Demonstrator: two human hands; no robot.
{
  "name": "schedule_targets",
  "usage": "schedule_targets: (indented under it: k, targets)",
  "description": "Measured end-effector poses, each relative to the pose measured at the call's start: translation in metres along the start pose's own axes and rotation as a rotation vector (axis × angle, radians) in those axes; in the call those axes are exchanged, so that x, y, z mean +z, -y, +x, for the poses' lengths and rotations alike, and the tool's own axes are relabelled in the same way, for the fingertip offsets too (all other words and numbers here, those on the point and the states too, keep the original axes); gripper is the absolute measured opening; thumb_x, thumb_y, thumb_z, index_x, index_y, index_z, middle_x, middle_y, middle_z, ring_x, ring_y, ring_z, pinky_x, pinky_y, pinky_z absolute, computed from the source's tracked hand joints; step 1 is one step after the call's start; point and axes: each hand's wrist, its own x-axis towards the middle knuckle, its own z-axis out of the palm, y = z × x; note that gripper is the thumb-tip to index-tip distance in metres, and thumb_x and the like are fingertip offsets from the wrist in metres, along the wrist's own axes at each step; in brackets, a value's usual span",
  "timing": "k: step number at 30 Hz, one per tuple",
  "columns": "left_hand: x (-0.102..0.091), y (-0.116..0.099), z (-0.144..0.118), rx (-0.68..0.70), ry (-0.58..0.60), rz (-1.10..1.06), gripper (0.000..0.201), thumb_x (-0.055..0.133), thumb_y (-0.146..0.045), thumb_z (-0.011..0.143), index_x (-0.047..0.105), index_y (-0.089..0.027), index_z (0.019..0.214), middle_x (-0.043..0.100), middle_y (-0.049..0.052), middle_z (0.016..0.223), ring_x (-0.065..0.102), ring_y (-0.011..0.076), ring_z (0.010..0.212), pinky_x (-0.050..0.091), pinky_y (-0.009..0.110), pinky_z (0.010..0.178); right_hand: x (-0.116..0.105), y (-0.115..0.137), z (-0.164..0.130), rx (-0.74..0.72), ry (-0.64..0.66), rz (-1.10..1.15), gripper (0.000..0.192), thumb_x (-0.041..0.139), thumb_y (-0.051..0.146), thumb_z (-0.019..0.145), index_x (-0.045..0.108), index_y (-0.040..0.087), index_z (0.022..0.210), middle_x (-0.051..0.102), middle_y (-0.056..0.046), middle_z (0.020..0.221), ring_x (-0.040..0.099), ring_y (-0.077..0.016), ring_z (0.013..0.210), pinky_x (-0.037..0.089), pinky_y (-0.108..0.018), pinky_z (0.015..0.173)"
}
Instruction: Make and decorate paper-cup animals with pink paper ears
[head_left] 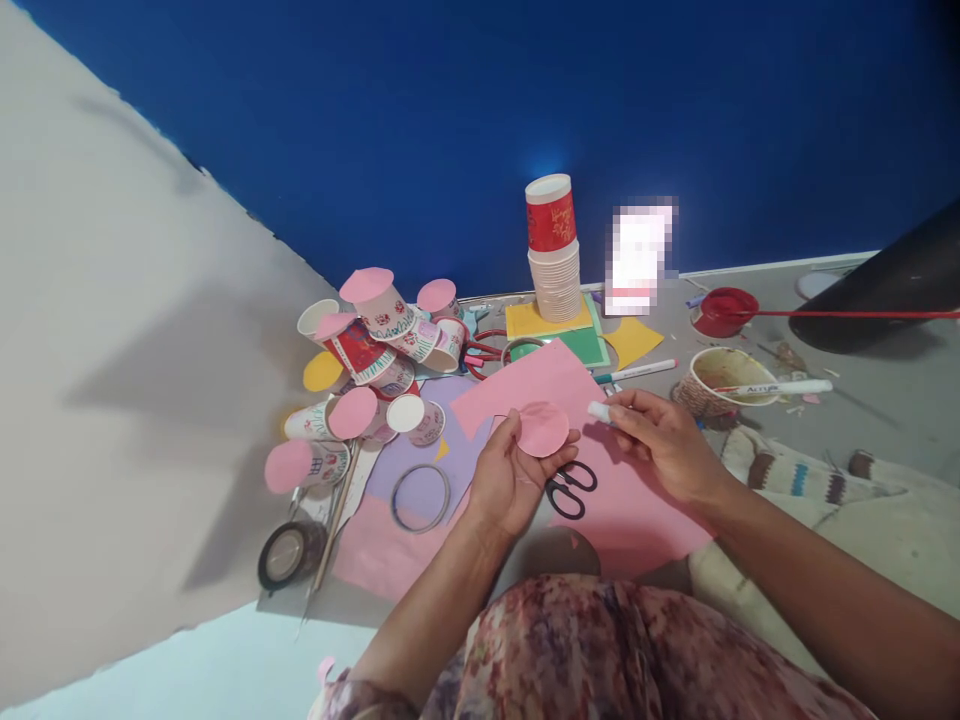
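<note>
- The left hand is pinching a pink paper circle by its edge.
- The right hand is closing around a white glue stick — black scissors lying just below.

One head-worn view — looking forward and down, close over the floor.

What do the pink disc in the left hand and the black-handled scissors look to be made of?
Pink disc: apparently thin matte paper, matching the flat pink sheet beneath it, pinched by the left hand. Scissors: glossy black handles, probably plastic; the blades are hidden.
</note>
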Motion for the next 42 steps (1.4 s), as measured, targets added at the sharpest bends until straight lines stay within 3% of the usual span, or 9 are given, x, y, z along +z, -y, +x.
schedule_targets:
  k: [8, 12, 16, 21, 24, 27, 34, 37, 42]
  targets:
    - [-0.012, -0.003, 0.009, -0.199, 0.090, -0.036, 0.048, 0.043, -0.048, 0.105, 0.068, -0.008, 0.094, 0.071, 0.010, 0.074, 0.068, 0.0178, 0.058, 0.051, 0.025, 0.049, -0.004, -0.002, -0.001, 0.016, -0.007, -0.073, 0.039, 0.080, 0.058, 0.082, 0.072, 0.020, 0.092, 0.059, 0.003, 0.057, 0.049, -0.0099, 0.052, 0.030, -0.024, 0.048]
    - [-0.013, 0.008, 0.007, 0.238, 0.020, 0.304, 0.037, 0.061, -0.049, 0.096, 0.069, -0.014, 0.106, 0.075, 0.014, 0.106, 0.074, 0.0249, 0.092, 0.060, 0.034, 0.076, -0.004, 0.000, -0.002, 0.029, -0.002, -0.108, 0.042, 0.081, 0.060, 0.080, 0.073, 0.020, 0.090, 0.060, 0.002, 0.057, 0.050, -0.0113, 0.053, 0.034, -0.025, 0.049]
    - [-0.011, -0.001, -0.013, 0.797, -0.119, 0.874, 0.043, 0.074, -0.029, 0.086, 0.064, -0.024, 0.128, 0.059, 0.013, 0.143, 0.056, 0.0293, 0.135, 0.051, 0.042, 0.107, -0.005, 0.003, -0.002, 0.051, -0.023, -0.106, 0.043, 0.083, 0.061, 0.076, 0.074, 0.021, 0.090, 0.059, 0.003, 0.058, 0.052, -0.0122, 0.054, 0.039, -0.025, 0.051]
    - [-0.039, -0.038, -0.040, 1.237, -0.535, 1.120, 0.064, 0.071, -0.028, 0.086, 0.046, -0.028, 0.145, 0.046, 0.013, 0.148, 0.050, 0.0296, 0.137, 0.045, 0.049, 0.113, -0.004, 0.007, -0.002, 0.050, -0.047, -0.156, 0.046, 0.084, 0.066, 0.072, 0.074, 0.022, 0.087, 0.060, 0.001, 0.061, 0.052, -0.0134, 0.056, 0.041, -0.027, 0.052]
    - [-0.069, -0.059, -0.038, 1.097, -0.773, 1.242, 0.074, 0.076, -0.035, 0.081, 0.044, -0.025, 0.147, 0.048, 0.015, 0.140, 0.051, 0.0336, 0.131, 0.050, 0.051, 0.104, -0.002, 0.009, -0.005, 0.034, -0.046, -0.237, 0.049, 0.080, 0.070, 0.073, 0.074, 0.022, 0.085, 0.060, 0.001, 0.059, 0.052, -0.0146, 0.056, 0.043, -0.028, 0.054]
    - [-0.088, -0.070, -0.027, 1.009, -0.784, 1.450, 0.070, 0.072, -0.041, 0.084, 0.046, -0.017, 0.145, 0.051, 0.017, 0.132, 0.048, 0.0368, 0.131, 0.044, 0.058, 0.111, -0.002, 0.009, -0.006, 0.012, -0.039, -0.329, 0.051, 0.076, 0.071, 0.076, 0.074, 0.022, 0.087, 0.060, 0.001, 0.059, 0.054, -0.0150, 0.057, 0.043, -0.029, 0.057]
    - [-0.072, -0.078, -0.023, 1.027, -0.775, 1.481, 0.043, 0.069, -0.038, 0.084, 0.065, -0.015, 0.120, 0.060, 0.016, 0.121, 0.054, 0.0366, 0.121, 0.044, 0.056, 0.106, 0.001, 0.009, -0.005, 0.058, -0.084, -0.269, 0.059, 0.080, 0.071, 0.072, 0.076, 0.020, 0.102, 0.061, 0.001, 0.061, 0.055, -0.0162, 0.059, 0.046, -0.030, 0.058]
    - [-0.061, -0.083, -0.035, 0.981, -0.570, 1.053, 0.045, 0.079, -0.038, 0.074, 0.065, -0.019, 0.112, 0.065, 0.010, 0.112, 0.062, 0.0283, 0.104, 0.051, 0.045, 0.093, 0.003, 0.010, -0.004, 0.090, -0.065, -0.175, 0.062, 0.085, 0.067, 0.068, 0.075, 0.022, 0.110, 0.067, -0.002, 0.072, 0.056, -0.0167, 0.063, 0.047, -0.030, 0.058]
    - [-0.037, -0.073, -0.040, 0.578, -0.027, 0.406, 0.043, 0.082, -0.039, 0.069, 0.068, -0.018, 0.104, 0.071, 0.005, 0.093, 0.066, 0.0193, 0.081, 0.051, 0.031, 0.077, 0.003, 0.011, -0.005, -0.076, -0.009, -0.182, 0.039, 0.086, 0.057, 0.072, 0.068, 0.023, 0.077, 0.061, 0.001, 0.070, 0.050, -0.0146, 0.063, 0.044, -0.029, 0.057]
